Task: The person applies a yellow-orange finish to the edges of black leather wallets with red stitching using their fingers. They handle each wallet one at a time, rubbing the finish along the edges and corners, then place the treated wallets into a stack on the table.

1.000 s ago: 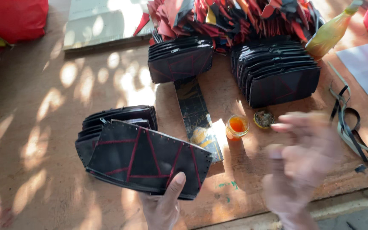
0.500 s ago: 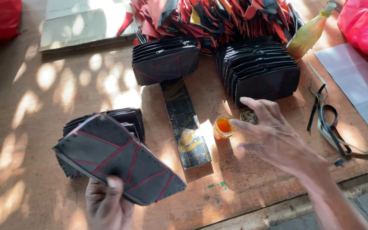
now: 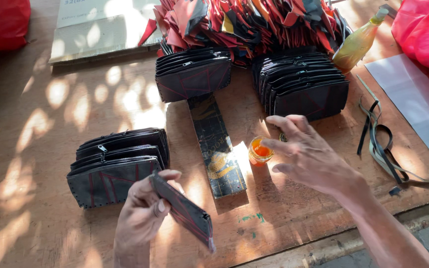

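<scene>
Sunlit wooden desk (image 3: 35,149) from the head view: the left hand (image 3: 142,216) has its grip clamped on a black pouch (image 3: 184,213) with red lines, held edge-on just beside a stack of pouches (image 3: 117,166). The right hand (image 3: 309,156) hovers with fingers spread apart, fingertips beside a small jar (image 3: 260,150) of orange glue

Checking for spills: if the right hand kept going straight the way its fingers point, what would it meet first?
Probably the small cup of orange paste: the right hand points left with its fingertips right at the cup's rim. Whether they hover above it is unclear from this view.
</scene>
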`<state>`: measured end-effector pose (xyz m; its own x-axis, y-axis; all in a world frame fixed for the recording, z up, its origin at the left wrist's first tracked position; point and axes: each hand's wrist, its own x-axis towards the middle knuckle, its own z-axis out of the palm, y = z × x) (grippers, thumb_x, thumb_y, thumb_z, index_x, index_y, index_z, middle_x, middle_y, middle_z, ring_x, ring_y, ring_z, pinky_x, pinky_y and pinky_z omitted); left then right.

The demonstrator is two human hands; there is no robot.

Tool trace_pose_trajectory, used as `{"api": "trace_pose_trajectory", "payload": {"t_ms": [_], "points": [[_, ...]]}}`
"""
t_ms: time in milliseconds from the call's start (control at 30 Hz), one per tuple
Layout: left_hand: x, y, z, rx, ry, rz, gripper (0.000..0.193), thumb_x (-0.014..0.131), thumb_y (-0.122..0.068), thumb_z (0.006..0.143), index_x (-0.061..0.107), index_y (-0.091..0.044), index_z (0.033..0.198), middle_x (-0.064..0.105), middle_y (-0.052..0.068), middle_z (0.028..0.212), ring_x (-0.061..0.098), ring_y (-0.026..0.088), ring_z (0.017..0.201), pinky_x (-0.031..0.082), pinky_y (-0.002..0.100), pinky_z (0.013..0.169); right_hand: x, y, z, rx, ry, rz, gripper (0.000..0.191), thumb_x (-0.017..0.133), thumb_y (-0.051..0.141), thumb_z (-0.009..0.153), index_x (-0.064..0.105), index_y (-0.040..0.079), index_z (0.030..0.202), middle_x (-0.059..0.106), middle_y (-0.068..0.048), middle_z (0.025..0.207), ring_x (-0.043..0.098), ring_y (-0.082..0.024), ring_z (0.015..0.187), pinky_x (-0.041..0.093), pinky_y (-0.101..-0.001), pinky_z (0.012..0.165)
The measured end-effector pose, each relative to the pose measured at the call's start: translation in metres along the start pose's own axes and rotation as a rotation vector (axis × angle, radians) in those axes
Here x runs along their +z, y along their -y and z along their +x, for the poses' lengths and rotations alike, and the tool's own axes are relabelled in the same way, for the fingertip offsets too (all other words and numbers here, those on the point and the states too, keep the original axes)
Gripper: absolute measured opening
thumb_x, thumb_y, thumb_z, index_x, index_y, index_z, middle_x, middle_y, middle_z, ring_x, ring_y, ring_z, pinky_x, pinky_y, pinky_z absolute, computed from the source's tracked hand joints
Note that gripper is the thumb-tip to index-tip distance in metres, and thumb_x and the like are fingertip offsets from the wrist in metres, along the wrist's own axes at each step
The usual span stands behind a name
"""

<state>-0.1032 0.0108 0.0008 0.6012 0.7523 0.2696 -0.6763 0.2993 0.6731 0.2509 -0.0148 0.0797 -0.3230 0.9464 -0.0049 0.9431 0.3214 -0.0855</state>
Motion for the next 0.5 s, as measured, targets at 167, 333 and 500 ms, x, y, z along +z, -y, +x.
{"api": "trace_pose_trajectory", "payload": {"t_ms": [167, 333, 500], "points": [[-0.004, -0.003, 0.037, -0.045, 0.238, -0.108, 0.046, 0.077, -0.004, 0.100, 0.063, 0.011, 0.141, 0.075, 0.014, 0.101, 0.071, 0.013, 0.083, 0.058, 0.024, 0.066, -0.007, -0.003, -0.021, -0.110, -0.164, -0.123, 0.047, 0.077, 0.010, 0.074, 0.072, 0.018, 0.119, 0.049, -0.012, 0.142, 0.047, -0.029, 0.127, 0.039, -0.0401, 0.115], [0.004, 0.001, 0.051, -0.163, 0.065, 0.122, 0.040, 0.088, -0.013, 0.081, 0.072, 0.006, 0.113, 0.077, 0.018, 0.108, 0.073, 0.017, 0.088, 0.062, 0.030, 0.079, -0.043, -0.004, -0.048, 0.065, -0.602, 0.707, 0.031, 0.058, 0.001, 0.096, 0.062, 0.020, 0.120, 0.069, -0.009, 0.120, 0.067, -0.017, 0.112, 0.055, -0.0348, 0.095], [0.006, 0.001, 0.069, -0.322, 0.213, 0.304, 0.050, 0.093, -0.026, 0.072, 0.079, 0.008, 0.107, 0.078, 0.011, 0.092, 0.072, 0.014, 0.083, 0.058, 0.025, 0.081, -0.025, 0.027, -0.069, 0.056, -0.382, 0.878, 0.077, 0.081, 0.017, 0.086, 0.051, 0.028, 0.155, 0.075, 0.005, 0.088, 0.071, -0.008, 0.079, 0.063, -0.0306, 0.076]]}}
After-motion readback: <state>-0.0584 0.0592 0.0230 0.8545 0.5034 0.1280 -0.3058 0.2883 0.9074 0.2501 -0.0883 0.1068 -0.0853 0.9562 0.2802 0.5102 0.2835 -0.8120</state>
